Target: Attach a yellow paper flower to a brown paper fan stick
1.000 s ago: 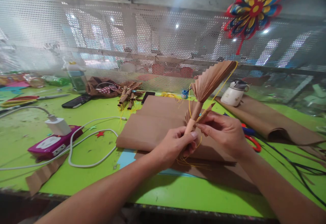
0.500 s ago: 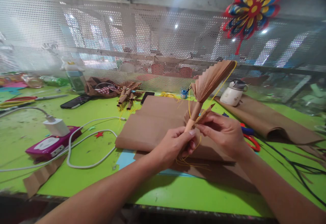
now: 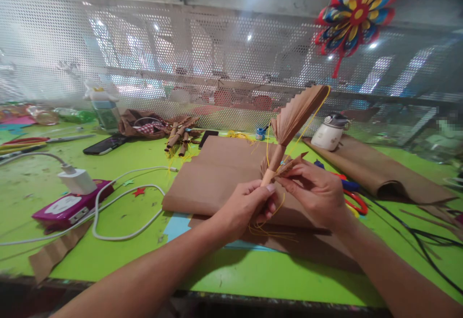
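My left hand (image 3: pixel 249 204) is closed around the lower end of a rolled brown paper stick (image 3: pixel 268 175), which tilts up and to the right. A pleated paper fan (image 3: pixel 298 115) spreads from its top, with yellow string (image 3: pixel 314 115) running from the fan's tip down to the stick. With thumb and fingers together, my right hand (image 3: pixel 318 187) pinches a smaller pleated paper piece (image 3: pixel 289 164) against the stick's side. Loose string ends hang below my left hand. Under both hands lie folded sheets of brown paper (image 3: pixel 210 183).
Several paper rolls (image 3: pixel 177 137) lie behind, near a phone (image 3: pixel 104 144). A purple power strip (image 3: pixel 72 207) with a white cable stands left. On the right are red-handled scissors (image 3: pixel 358 204), a white bottle (image 3: pixel 327 133), a large brown paper roll (image 3: pixel 383 173) and black cords (image 3: pixel 415 236).
Both hands keep their hold, and the paper stick and fan stay nearly still. The whole view has shifted very slightly.
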Demonstrator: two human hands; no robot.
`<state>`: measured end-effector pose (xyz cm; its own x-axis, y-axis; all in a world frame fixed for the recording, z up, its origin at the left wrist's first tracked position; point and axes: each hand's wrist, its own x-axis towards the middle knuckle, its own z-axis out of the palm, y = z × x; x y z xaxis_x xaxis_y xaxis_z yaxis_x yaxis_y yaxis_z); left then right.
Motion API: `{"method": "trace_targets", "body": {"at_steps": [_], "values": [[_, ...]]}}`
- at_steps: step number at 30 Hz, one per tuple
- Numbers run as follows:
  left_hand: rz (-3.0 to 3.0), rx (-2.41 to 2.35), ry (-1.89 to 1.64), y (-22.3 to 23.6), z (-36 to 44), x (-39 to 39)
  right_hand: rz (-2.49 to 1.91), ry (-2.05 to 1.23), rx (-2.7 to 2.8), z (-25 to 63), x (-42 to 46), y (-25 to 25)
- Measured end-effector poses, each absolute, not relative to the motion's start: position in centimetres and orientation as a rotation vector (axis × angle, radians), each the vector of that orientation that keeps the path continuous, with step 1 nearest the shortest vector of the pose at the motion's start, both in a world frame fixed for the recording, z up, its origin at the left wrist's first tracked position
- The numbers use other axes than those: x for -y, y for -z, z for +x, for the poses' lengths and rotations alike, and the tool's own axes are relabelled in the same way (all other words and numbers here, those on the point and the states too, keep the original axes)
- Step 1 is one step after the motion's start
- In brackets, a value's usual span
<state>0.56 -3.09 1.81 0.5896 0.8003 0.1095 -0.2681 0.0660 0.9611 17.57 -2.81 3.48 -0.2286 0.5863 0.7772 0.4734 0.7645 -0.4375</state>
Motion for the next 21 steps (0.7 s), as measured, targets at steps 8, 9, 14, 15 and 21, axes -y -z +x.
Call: {"method": "trace_targets", "body": {"at_steps": [8, 9, 14, 15, 21], "values": [[1.284, -0.545, -0.862, -1.85, 0.67, 3.11, -0.806, -0.103, 1.864, 17.52, 2.88, -3.29], [1.291, -0.548, -0.855, -1.88, 0.67, 3.1, -0.802, -0.115, 1.86, 17.53, 2.86, -3.22], [1.318, -0.573, -0.848, -2.0, 0.68, 3.04, -0.818, -0.096, 1.843, 17.39, 2.86, -3.07], [1.32, -0.574, -0.853, -1.98, 0.68, 3.01, -0.825, -0.082, 1.839, 17.33, 2.87, -3.05], [1.311, -0.563, -0.894, -1.71, 0.8, 2.82, -0.856, -0.089, 1.767, 16.87, 2.9, -2.68]]}}
